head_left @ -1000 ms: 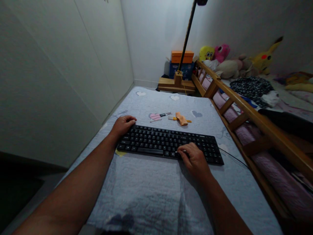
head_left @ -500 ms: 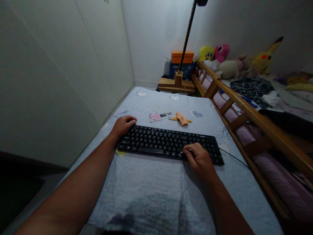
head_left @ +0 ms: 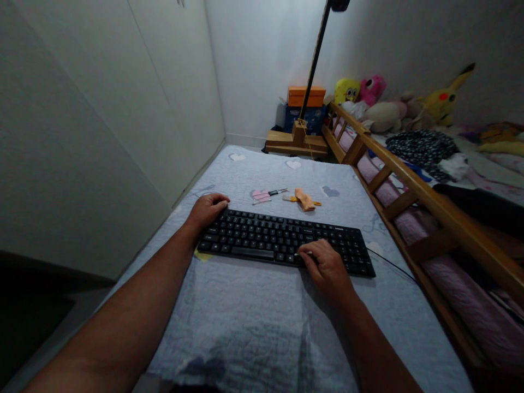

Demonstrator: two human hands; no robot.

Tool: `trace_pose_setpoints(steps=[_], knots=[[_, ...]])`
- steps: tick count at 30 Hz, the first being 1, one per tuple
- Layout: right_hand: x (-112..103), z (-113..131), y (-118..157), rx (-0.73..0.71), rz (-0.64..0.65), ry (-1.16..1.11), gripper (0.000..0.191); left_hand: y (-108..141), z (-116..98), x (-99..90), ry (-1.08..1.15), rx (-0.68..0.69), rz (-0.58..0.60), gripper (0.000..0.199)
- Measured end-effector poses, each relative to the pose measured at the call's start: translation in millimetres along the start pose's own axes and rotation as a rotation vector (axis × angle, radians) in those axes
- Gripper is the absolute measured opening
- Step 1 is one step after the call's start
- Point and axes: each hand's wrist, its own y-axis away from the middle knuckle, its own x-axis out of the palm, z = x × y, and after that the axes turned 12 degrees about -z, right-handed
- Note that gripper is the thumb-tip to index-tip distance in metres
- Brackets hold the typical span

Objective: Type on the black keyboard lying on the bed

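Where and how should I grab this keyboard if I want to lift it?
Probably by its two short ends, one hand coming in from each side: the keyboard lies flat and is long and thin, so one end alone would likely tip. The left hand rests at the left end; on the right, grip clear of the cable running out from that edge.

Right hand (head_left: pixel 326 266) shifted back leftward along the near edge of the keyboard (head_left: pixel 249 236), small white tip (head_left: pixel 297 254) moved with it
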Motion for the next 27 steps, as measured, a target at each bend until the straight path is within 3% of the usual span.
trace_pose_setpoints(steps=[27], knots=[[-3.7, 3.8, 0.9, -0.065, 0.032, -0.030, 0.020, 0.2, 0.5, -0.7, 0.004, 0.009, 0.002, 0.034]])
